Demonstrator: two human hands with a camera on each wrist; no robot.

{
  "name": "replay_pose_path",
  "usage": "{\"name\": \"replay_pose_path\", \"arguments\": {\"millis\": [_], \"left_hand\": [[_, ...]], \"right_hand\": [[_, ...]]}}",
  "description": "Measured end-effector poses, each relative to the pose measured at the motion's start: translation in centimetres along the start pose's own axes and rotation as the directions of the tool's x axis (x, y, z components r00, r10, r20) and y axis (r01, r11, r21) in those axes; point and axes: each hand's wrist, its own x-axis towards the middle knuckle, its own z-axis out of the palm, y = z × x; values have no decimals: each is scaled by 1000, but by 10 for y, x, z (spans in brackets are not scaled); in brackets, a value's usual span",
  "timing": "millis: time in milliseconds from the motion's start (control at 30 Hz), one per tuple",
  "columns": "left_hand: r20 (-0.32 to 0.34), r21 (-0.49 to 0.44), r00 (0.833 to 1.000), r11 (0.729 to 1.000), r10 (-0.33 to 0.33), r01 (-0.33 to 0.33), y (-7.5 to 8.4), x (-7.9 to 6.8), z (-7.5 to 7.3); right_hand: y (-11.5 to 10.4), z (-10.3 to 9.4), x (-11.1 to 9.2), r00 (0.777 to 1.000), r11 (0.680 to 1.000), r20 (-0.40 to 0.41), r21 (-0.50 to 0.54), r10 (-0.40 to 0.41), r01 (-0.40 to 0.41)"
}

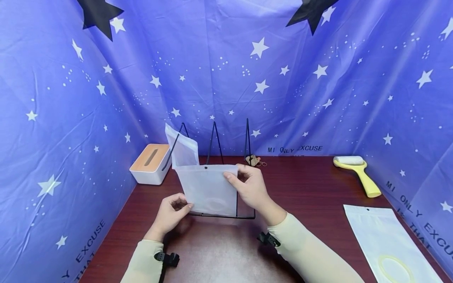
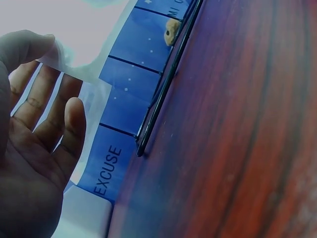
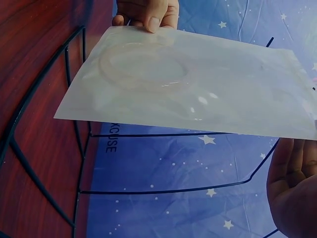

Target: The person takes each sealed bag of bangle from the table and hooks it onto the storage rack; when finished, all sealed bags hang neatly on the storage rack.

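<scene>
Both hands hold a frosted white pouch (image 1: 207, 190) upright in front of a black wire rack (image 1: 245, 217). My left hand (image 1: 170, 214) pinches its lower left corner between thumb and fingers. At the upper right corner, my right hand (image 1: 253, 186) grips it with the thumb in front. A pale ring (image 3: 173, 83) shows faintly through the pouch in the right wrist view. Another whitish pouch (image 1: 184, 147) leans in the rack's left slot, partly behind the held one. In the left wrist view, the left thumb (image 2: 32, 47) lies over the pouch's edge.
A tissue box with a wooden lid (image 1: 148, 167) stands left of the rack. Behind the rack lies a small tan item with rings (image 1: 253, 160). On the right are a yellow-handled lint roller (image 1: 364, 177) and a white pouch (image 1: 371, 228) with a yellowish ring.
</scene>
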Motion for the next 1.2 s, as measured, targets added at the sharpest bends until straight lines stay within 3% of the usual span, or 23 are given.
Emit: {"name": "replay_pose_path", "arguments": {"millis": [167,300,533,633,967,1200], "left_hand": [[-4,-2,1000,1000,16,-16,21,0,1],[-13,8,1000,1000,20,-20,26,1,0],[-30,45,999,999,-21,23,3,4,2],[-61,49,998,998,-33,36,-7,4,2],[-112,70,994,997,-13,21,-9,13,-2],[-141,98,989,993,-50,64,-12,25,-1]], "right_hand": [[1,0,3,1000,998,-20,-61,10,-11],[0,0,5,999,994,-31,-110,9,-13],[-24,0,7,999,997,-43,-74,18,-21],[-24,1,9,999,997,-43,-82,11,-14],[-20,3,17,999,992,-45,-125,-21,16],[-15,1,24,998,987,-44,-155,-43,36]]}}
